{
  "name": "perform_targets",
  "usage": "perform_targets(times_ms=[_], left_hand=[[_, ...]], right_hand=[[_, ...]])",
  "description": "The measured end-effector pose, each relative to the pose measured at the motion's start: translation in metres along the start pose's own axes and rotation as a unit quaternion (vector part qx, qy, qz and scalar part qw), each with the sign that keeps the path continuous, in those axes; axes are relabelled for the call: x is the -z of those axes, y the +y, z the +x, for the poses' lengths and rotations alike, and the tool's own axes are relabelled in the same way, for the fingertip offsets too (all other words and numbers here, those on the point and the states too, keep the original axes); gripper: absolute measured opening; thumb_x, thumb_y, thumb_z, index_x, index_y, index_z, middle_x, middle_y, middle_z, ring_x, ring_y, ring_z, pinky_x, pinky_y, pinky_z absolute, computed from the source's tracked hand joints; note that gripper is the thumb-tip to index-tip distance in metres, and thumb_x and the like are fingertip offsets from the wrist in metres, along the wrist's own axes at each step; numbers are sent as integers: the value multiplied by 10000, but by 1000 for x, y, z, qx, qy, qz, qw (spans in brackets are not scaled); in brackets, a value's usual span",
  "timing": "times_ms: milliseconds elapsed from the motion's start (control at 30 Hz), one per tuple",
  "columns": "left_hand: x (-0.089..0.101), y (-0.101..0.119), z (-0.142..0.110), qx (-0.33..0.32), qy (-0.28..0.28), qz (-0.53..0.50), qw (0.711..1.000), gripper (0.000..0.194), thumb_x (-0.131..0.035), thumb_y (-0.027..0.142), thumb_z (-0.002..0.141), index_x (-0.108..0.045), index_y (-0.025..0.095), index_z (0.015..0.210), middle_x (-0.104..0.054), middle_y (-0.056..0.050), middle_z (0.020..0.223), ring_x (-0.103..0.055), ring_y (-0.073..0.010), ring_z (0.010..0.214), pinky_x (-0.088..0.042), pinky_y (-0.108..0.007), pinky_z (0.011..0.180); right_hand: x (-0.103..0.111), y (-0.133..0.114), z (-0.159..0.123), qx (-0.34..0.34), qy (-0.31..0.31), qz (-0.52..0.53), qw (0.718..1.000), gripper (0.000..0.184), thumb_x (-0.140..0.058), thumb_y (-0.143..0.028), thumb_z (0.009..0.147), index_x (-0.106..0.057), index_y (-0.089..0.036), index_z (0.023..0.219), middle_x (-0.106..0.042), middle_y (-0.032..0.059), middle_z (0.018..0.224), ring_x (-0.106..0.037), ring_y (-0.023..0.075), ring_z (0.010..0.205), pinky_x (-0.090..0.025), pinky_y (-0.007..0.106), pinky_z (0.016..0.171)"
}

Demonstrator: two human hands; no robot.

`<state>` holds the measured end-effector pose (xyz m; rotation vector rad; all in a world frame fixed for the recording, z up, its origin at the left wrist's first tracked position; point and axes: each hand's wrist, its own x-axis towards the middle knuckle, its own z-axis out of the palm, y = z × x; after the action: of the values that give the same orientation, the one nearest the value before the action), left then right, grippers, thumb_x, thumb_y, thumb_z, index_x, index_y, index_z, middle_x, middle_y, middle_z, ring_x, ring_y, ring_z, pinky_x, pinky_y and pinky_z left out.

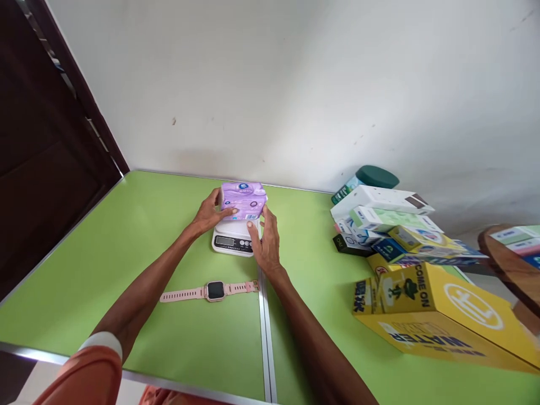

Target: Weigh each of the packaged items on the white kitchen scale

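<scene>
A purple tissue pack rests on top of a small white kitchen scale near the back middle of the green table. My left hand grips the pack's left end, thumb along its front. At the pack's right end my right hand holds on with fingers curled, its thumb lying over the scale's front panel. Between my forearms, closer to me, a pink smartwatch lies flat with its strap stretched out.
A heap of small product boxes with a green-lidded container sits at the right. A large yellow box lies in front of it. A brown round stool holds more boxes. A dark door is at left.
</scene>
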<state>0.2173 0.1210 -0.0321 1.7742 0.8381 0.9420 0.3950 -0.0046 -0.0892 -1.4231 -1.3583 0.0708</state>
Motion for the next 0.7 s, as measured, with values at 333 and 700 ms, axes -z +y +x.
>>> perform_targets(times_ms=[333,700], left_hand=[[-8,-14,-15,-20,8,4,1000,1015,-897,638,816,-471,208,1630,-567,-206,1672,-575,-386,1539,-491,-574,1288],[-7,-43,-45,51,127,25,990,1026,-443,933,974,-420,174,1663,-531,-268,1679,-552,-403,1561,-438,-606,1311]], right_hand=[[7,8,-11,-12,17,-14,1000,659,-493,-596,1109,-483,-253,1672,-636,197,1561,-606,361,1441,-557,646,1140],[9,22,-15,-265,96,127,951,916,-477,-868,991,-603,-158,1556,-668,224,1523,-667,345,1364,-538,581,1174]])
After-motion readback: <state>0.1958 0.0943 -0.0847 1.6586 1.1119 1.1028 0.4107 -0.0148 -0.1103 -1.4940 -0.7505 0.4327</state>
